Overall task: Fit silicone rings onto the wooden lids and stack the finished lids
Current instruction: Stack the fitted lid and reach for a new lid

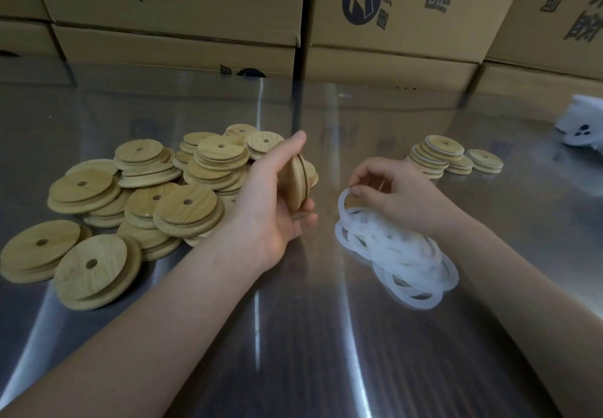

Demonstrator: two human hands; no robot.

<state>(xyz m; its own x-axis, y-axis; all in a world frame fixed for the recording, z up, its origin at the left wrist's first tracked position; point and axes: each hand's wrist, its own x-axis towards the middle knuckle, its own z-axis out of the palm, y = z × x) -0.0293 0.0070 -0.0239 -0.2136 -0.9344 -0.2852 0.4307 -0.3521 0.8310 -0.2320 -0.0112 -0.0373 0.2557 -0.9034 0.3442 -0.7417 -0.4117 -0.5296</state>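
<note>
My left hand [272, 202] grips a round wooden lid [297, 182] on edge, thumb on top and fingers under it, at the middle of the table. To its right, my right hand [388, 194] pinches a translucent white silicone ring [343, 200] at the top of a heap of rings [398, 254]. A loose pile of wooden lids with centre holes [137, 202] covers the left side of the table. Short stacks of lids with white rings fitted [440, 156] stand at the back right, with one lower stack [485, 160] beside them.
The work surface is a shiny metal table [293, 336] with glare streaks. Cardboard boxes [391, 26] with printed logos form a wall along the far edge. A white crumpled object [584, 124] lies at the far right edge.
</note>
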